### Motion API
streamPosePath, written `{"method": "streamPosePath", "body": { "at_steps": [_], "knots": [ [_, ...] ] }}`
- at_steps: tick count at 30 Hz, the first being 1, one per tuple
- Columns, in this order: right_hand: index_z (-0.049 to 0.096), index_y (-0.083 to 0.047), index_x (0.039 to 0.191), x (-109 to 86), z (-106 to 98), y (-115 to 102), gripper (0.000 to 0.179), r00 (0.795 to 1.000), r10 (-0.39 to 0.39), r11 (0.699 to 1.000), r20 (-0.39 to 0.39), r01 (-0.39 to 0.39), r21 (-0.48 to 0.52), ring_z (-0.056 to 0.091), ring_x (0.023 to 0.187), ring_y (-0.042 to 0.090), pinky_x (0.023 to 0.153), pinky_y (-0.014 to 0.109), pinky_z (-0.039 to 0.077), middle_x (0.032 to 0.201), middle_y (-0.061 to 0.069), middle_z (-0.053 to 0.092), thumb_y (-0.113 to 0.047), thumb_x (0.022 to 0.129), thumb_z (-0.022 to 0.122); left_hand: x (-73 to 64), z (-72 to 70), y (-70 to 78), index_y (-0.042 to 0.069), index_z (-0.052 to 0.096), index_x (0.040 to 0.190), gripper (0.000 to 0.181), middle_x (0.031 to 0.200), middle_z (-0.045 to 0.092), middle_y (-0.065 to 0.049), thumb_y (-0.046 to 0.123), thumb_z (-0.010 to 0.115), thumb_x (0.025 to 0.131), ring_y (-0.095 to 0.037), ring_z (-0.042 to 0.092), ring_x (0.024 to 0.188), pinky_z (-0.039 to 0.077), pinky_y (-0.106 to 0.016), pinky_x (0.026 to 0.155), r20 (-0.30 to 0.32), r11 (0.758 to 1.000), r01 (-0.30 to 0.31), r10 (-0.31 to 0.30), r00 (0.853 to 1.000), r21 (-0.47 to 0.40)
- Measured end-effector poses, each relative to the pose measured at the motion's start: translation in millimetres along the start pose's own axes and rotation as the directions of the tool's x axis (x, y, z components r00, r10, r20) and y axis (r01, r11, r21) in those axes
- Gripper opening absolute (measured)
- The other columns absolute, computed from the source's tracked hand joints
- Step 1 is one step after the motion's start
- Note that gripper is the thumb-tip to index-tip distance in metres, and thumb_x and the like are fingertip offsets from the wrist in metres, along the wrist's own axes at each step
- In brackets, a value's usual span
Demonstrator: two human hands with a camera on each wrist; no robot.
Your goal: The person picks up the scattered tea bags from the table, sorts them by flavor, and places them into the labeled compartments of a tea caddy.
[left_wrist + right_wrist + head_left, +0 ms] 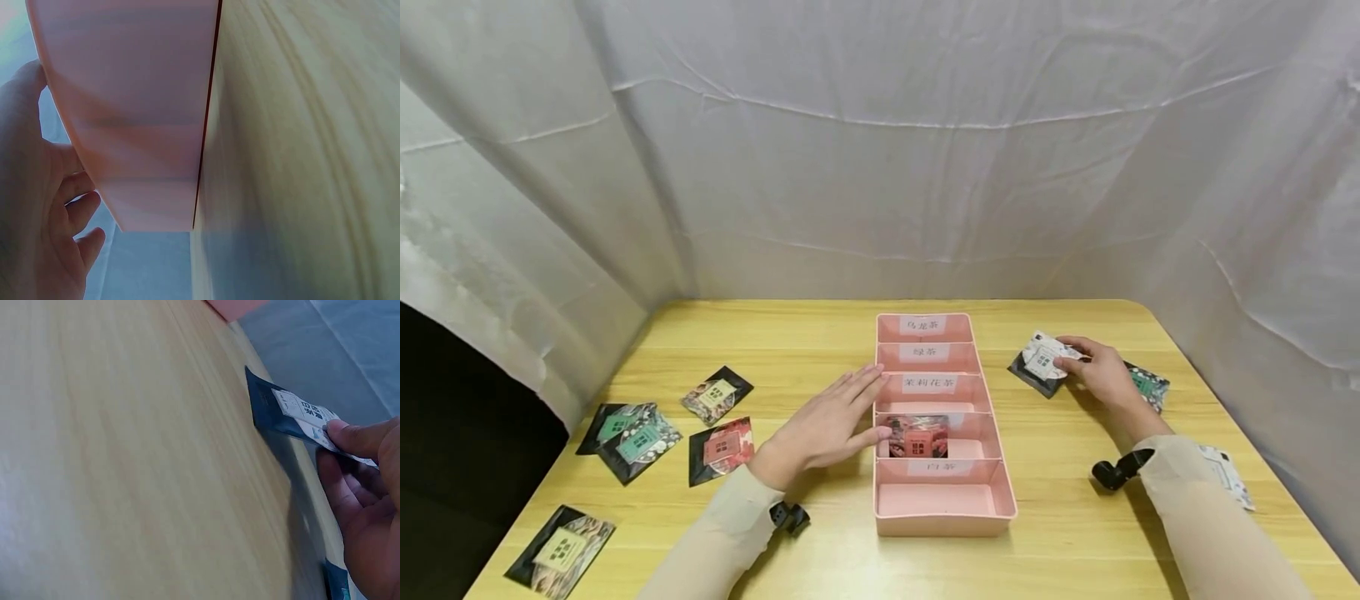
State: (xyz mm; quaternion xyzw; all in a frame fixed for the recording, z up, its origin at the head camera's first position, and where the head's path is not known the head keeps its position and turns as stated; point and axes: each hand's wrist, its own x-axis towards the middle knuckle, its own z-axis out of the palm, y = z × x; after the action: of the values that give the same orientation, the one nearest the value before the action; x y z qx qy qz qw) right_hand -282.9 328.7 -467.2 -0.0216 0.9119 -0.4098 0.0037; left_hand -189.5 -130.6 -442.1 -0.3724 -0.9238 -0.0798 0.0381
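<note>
A pink divided box (943,525) with labelled compartments stands mid-table. My left hand (827,421) rests at its left rim, fingers extended and touching the edge; the left wrist view shows the box's side wall (131,94) beside the fingers. One red-and-black tea sachet (917,437) lies in the second compartment from the front. Right of the box, my right hand (1101,371) pinches a white-and-black tea sachet (1042,362) between thumb and fingers. In the right wrist view this sachet (294,412) is tilted and raised off the table.
Several sachets lie at the left, among them a red one (722,450), a green one (640,442) and a yellow-labelled one (561,550). Near my right arm are a green sachet (1147,386) and a white one (1225,475). A pale curtain (880,183) hangs behind the table.
</note>
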Motion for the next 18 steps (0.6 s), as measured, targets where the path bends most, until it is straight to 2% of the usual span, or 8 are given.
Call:
{"method": "streamPosePath", "body": {
  "at_steps": [4,10,12,18],
  "knots": [
    [0.049,-0.003,0.142,-4.1,-2,-5,0.052,1.000,-0.004,0.999,0.019,0.003,0.054,0.059,0.102,0.032,0.071,0.022,0.052,0.120,0.025,0.059,-0.026,0.098,0.063,-0.2,-0.1,0.4,0.004,0.015,0.156,0.081,0.161,0.015,-0.013,0.063,0.025,0.100,-0.028,0.016,0.148,0.013,-0.040,0.119,-0.003,1.000,0.001,-0.001,1.000,-0.003],
    [0.050,-0.004,0.141,-9.3,-4,-15,0.051,0.999,-0.042,0.999,0.015,0.041,0.036,0.059,0.109,0.035,0.073,0.020,0.052,0.126,0.025,0.058,-0.029,0.098,0.062,-0.4,0.3,0.2,0.005,0.014,0.156,0.082,0.162,0.014,-0.013,0.063,0.025,0.100,-0.028,0.014,0.148,0.012,-0.039,0.119,0.000,1.000,0.006,-0.006,1.000,-0.005],
    [0.051,-0.003,0.139,-10.1,-4,-19,0.050,0.998,-0.061,0.997,0.007,0.060,0.053,0.061,0.105,0.030,0.072,0.021,0.055,0.123,0.025,0.059,-0.027,0.098,0.062,-0.3,0.7,-0.1,0.005,0.014,0.156,0.082,0.162,0.013,-0.012,0.063,0.024,0.100,-0.027,0.014,0.148,0.012,-0.039,0.119,0.001,1.000,0.008,-0.008,1.000,-0.003],
    [0.053,0.000,0.137,-14.0,-5,-33,0.045,0.991,-0.134,0.986,-0.014,0.135,0.099,0.063,0.089,0.003,0.076,0.033,0.059,0.122,0.025,0.057,-0.018,0.097,0.064,0.0,1.4,-0.5,0.005,0.015,0.156,0.082,0.162,0.013,-0.012,0.064,0.023,0.100,-0.026,0.013,0.148,0.012,-0.039,0.119,-0.007,1.000,0.003,-0.003,1.000,0.002]
  ]
}}
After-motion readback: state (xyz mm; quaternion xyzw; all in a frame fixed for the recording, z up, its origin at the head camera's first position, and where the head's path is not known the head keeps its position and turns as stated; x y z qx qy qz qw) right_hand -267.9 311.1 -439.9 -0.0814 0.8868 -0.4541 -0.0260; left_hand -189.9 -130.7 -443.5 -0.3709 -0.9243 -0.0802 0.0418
